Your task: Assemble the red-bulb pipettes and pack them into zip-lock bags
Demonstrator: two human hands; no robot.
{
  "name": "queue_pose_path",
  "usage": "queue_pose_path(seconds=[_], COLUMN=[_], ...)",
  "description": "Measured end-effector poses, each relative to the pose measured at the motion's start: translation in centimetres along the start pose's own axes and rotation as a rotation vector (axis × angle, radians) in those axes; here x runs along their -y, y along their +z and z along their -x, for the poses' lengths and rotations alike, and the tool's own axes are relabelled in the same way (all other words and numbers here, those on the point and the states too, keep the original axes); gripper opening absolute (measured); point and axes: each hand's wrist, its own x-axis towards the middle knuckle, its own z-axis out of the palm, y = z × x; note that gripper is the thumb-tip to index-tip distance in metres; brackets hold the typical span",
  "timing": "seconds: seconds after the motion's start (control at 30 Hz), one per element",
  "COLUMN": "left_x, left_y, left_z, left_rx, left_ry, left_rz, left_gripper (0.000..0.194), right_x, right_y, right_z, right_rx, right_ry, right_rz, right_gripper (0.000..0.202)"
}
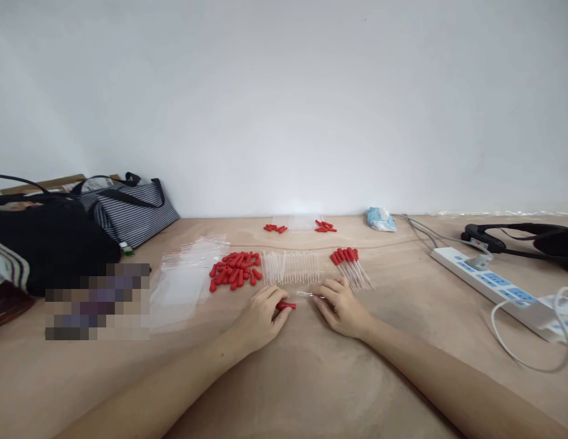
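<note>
Between the fingers of my left hand (265, 312) is a red rubber dropper bulb (288, 305), its narrow end toward the right. My right hand (341, 306) pinches a clear glass dropper tube (304, 294), which points left toward the bulb; the two are apart. Beyond my left hand lies a pile of loose red bulbs (235, 268). A row of clear tubes (290, 267) is laid out just past both hands. Several droppers with red bulbs fitted on their tubes (352, 266) lie beyond my right hand.
Clear zip bags (183, 280) are stacked at the left. Further left stand a striped bag (132, 210) and a black bag (50, 244). At the right are a power strip (498, 289) with cables and a black headset (521, 238). A blue mask (381, 219) lies near the wall.
</note>
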Motion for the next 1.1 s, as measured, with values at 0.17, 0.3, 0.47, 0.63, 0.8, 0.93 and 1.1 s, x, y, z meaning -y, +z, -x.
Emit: queue_pose_path(seconds=[0.17, 0.3, 0.47, 0.63, 0.8, 0.93, 1.1], left_x=[0.5, 0.4, 0.2, 0.2, 0.1, 0.1, 0.0], left_y=[0.4, 0.0, -0.2, -0.2, -0.2, -0.1, 0.0], left_z=[-0.2, -0.4, -0.4, -0.5, -0.3, 0.0, 0.1], left_rx=[0.006, -0.009, -0.007, 0.041, 0.024, 0.003, -0.041], left_ry=[-0.015, -0.098, -0.121, -0.155, -0.128, -0.05, 0.023], left_rz=[0.116, 0.207, 0.214, 0.231, 0.195, 0.172, 0.106], left_gripper=[0.017, 0.013, 0.009, 0.01, 0.013, 0.014, 0.016], right_x=[0.1, 0.4, 0.5, 0.2, 0.3, 0.8, 1.3], right_y=[-0.1, -0.2, -0.1, 0.1, 0.0, -0.2, -0.2], right_z=[0.0, 0.1, 0.1, 0.1, -0.1, -0.1, 0.0], right_rx=[0.011, -0.009, -0.012, -0.025, -0.008, 0.004, 0.034], right_ry=[-0.017, -0.024, -0.038, -0.082, -0.145, -0.139, -0.128], right_rz=[-0.066, -0.1, -0.11, -0.13, -0.15, -0.085, -0.034], right_gripper=[0.017, 0.016, 0.016, 0.018, 0.022, 0.023, 0.022])
